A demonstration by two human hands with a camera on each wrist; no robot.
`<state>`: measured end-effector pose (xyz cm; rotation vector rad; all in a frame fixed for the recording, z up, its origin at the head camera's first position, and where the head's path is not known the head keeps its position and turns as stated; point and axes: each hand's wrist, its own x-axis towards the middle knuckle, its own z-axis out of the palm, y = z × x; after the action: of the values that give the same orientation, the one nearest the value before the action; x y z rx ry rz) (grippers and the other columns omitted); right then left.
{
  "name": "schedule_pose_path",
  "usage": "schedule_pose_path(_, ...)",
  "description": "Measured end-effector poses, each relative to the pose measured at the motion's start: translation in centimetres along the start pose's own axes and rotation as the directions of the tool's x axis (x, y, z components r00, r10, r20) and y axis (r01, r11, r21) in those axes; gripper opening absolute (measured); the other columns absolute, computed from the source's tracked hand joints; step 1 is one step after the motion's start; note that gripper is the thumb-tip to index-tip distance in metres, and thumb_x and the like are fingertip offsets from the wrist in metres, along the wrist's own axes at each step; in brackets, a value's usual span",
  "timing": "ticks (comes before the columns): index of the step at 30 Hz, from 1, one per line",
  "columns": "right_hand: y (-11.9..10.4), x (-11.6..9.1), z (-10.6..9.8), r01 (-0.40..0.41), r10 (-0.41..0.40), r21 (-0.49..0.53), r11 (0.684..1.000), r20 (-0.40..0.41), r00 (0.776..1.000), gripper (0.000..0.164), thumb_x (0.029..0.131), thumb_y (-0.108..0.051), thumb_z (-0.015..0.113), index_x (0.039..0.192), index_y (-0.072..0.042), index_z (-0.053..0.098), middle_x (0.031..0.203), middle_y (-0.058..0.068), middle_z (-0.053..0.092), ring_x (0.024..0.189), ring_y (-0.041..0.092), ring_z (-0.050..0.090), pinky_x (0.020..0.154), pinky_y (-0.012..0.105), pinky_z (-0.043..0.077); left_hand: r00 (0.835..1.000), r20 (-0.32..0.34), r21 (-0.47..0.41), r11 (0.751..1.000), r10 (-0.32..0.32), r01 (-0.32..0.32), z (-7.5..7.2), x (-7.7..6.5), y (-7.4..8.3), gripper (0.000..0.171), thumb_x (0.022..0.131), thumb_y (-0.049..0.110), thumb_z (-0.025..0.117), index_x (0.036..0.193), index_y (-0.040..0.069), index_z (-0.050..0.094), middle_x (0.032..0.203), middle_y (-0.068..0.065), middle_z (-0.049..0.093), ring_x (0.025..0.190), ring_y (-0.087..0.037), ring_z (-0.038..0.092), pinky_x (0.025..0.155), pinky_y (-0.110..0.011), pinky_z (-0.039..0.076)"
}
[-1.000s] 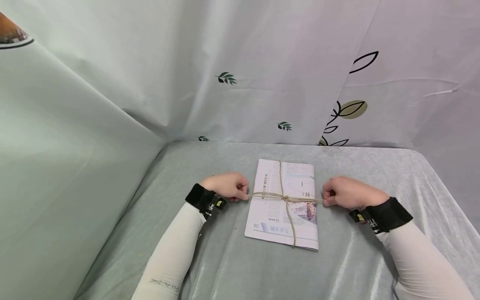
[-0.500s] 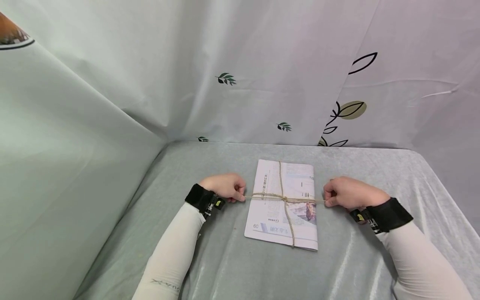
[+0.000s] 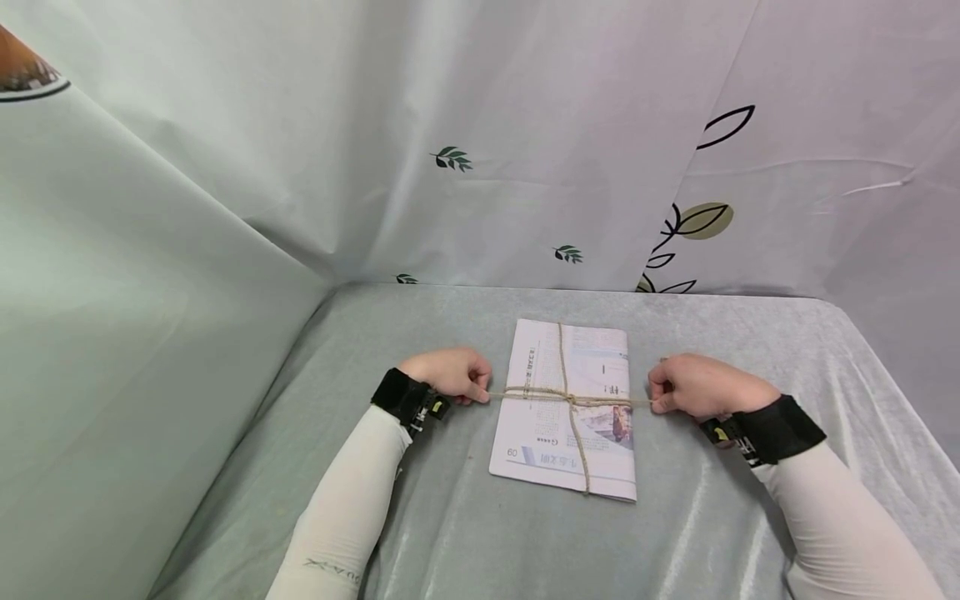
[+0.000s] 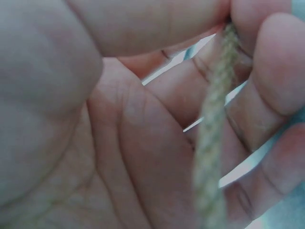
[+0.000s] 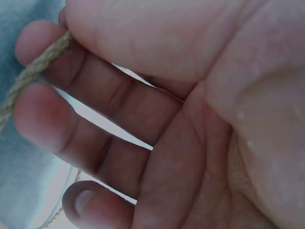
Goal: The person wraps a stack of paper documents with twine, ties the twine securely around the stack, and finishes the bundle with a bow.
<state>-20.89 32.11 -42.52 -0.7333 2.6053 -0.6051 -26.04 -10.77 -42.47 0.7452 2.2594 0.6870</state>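
Your left hand [image 3: 447, 372] pinches a strand of twine [image 3: 540, 392] between thumb and forefinger; its other fingers are bent with gaps between them. Your right hand [image 3: 701, 385] does the same on the opposite side, remaining fingers curved and slightly apart. Exact pad contact is hidden in both wrist views. No sag visible in the short lengths outside the newspaper bundle [image 3: 551, 417]; can't tell how hard you're pulling.

Bundle lies flat between your hands: to the right of your left fingertips, to the left of your right ones, touching neither. Left fingertips look slightly nearer their edge. Bundle's long axis runs away from you, a bit skewed; twine spans it crosswise, with another run lengthwise. Knot [image 3: 572, 398] sits near bundle centre, about equally far from both hands.

My read: the relation to watch is that crosswise line, pinch–knot–pinch. Unequal pull could drag the knot off centre or turn the bundle. Grey cloth [image 3: 442, 525] under the bundle, leaf-print curtain [image 3: 510, 125] beyond it.
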Motion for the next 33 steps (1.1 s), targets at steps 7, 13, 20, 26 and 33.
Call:
schedule_pose_path(7, -0.16, -0.09, 0.08, -0.015, 0.015, 0.015, 1.000, -0.029, 0.999, 0.030, 0.098, -0.015, 0.083, 0.076, -0.021, 0.064, 0.069, -0.010, 0.053, 0.056, 0.010, 0.054, 0.058, 0.030, 0.044, 1.000, -0.019, 0.042, 0.999, 0.013, -0.012, 0.11, 0.30, 0.17, 0.034, 0.106, 0.015, 0.078, 0.075, 0.015, 0.064, 0.067, 0.003, 0.061, 0.060, -0.010, 0.056, 0.062, -0.025, 0.045)
schedule_pose_path(13, -0.38, -0.01, -0.15, -0.025, 0.018, -0.058, 0.998, -0.118, 0.993, 0.027, 0.101, -0.016, 0.080, 0.079, -0.023, 0.066, 0.070, -0.010, 0.054, 0.060, 0.011, 0.052, 0.061, 0.032, 0.043, 0.999, -0.046, 0.070, 0.997, 0.015, -0.011, -0.03, 0.09, 0.53, 0.033, 0.106, 0.015, 0.077, 0.076, 0.013, 0.065, 0.066, 0.005, 0.059, 0.059, -0.011, 0.055, 0.063, -0.026, 0.044)
schedule_pose_path(20, -0.41, 0.48, -0.25, -0.045, 0.008, -0.145, 0.988, -0.247, 0.969, 0.014, 0.101, -0.019, 0.080, 0.089, -0.023, 0.075, 0.075, -0.012, 0.060, 0.068, 0.011, 0.052, 0.065, 0.038, 0.045, 0.999, -0.042, 0.067, 0.998, 0.005, -0.003, 0.04, 0.13, 0.72, 0.022, 0.106, 0.014, 0.078, 0.085, 0.007, 0.073, 0.066, 0.004, 0.059, 0.060, -0.010, 0.054, 0.064, -0.025, 0.045)
schedule_pose_path(26, -0.64, 0.65, -0.38, -0.082, 0.026, -0.166, 0.983, -0.316, 0.948, 0.011, 0.101, -0.019, 0.079, 0.092, -0.022, 0.075, 0.078, -0.011, 0.066, 0.070, 0.012, 0.056, 0.067, 0.042, 0.049, 0.999, -0.036, 0.058, 0.998, -0.010, 0.012, 0.09, 0.30, 0.71, 0.025, 0.106, 0.016, 0.078, 0.083, 0.008, 0.072, 0.066, 0.005, 0.058, 0.059, -0.010, 0.054, 0.063, -0.025, 0.045)
schedule_pose_path(33, -0.76, 0.85, -0.34, -0.089, 0.018, -0.172, 0.981, -0.375, 0.927, 0.005, 0.102, -0.021, 0.081, 0.100, -0.017, 0.078, 0.091, -0.003, 0.077, 0.080, 0.019, 0.069, 0.074, 0.051, 0.055, 0.999, -0.035, 0.062, 0.998, -0.017, 0.019, 0.16, 0.46, 0.44, 0.028, 0.106, 0.018, 0.077, 0.081, 0.007, 0.071, 0.064, 0.006, 0.057, 0.058, -0.009, 0.053, 0.062, -0.025, 0.044)
